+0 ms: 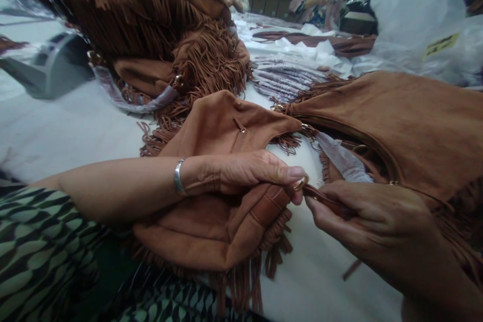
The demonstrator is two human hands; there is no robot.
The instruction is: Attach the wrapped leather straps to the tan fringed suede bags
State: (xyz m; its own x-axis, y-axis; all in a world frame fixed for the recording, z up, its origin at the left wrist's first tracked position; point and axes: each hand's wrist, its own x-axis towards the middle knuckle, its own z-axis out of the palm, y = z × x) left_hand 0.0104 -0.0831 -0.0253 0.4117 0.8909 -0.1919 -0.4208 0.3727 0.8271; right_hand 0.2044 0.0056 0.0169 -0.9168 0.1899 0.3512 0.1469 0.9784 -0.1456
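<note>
A brown suede bag (211, 136) with fringe lies in front of me, its mouth open and a small zip pocket showing inside. My left hand (252, 171), a silver bracelet at its wrist, reaches across the bag and pinches a gold metal ring (301, 183) at the bag's corner. My right hand (377, 231) is closed on a narrow brown leather strap (328, 201), whose end meets the ring. From the bag's other corner runs a handle (343, 156) wrapped in clear plastic.
More fringed brown bags (151, 25) are piled at the left back, and another bag (426, 126) lies at right. A grey tape dispenser (56, 68) stands at left. Plastic-wrapped straps (287, 75) and a large plastic bag (418, 15) lie behind. Two people sit across the table.
</note>
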